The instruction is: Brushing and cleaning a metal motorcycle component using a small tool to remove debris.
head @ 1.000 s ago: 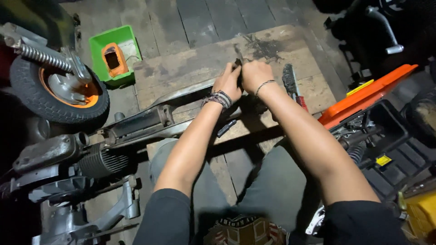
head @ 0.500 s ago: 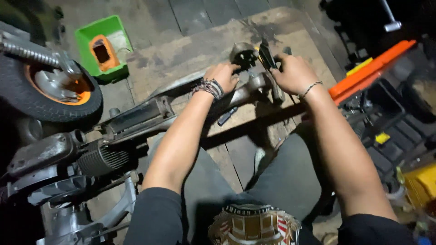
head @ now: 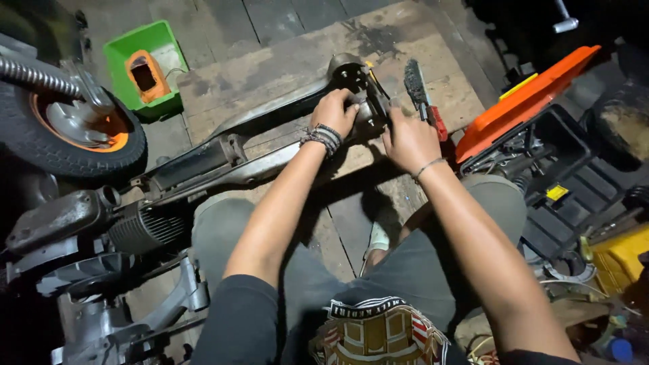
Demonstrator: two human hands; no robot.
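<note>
- Nearest the camera: the person sits on the floor, knees apart, forearms reaching forward over a wooden board; the gap between the legs leaves bare boards under the wrists.
- Left hand: closed around the near side of the round hub end of a long grey metal arm; the grip appears to steady the part; a beaded bracelet sits at the wrist.
- Right hand: fingers curled onto the hub's right side, thumb pressed against it; whether it holds a small tool cannot be told.
- The hub end rests on the board, at its far middle, just ahead of both hands; the arm runs back and left to the engine block beside the left knee, so the assembly lies diagonal.
- Just right of the hub: a wire brush with a red handle, within easy reach, apart from the right hand.
- Right edge: an orange lid on a black toolbox crowds that side; little open room.
- Far left: a green tray and a tyre with an orange rim, well apart.
</note>
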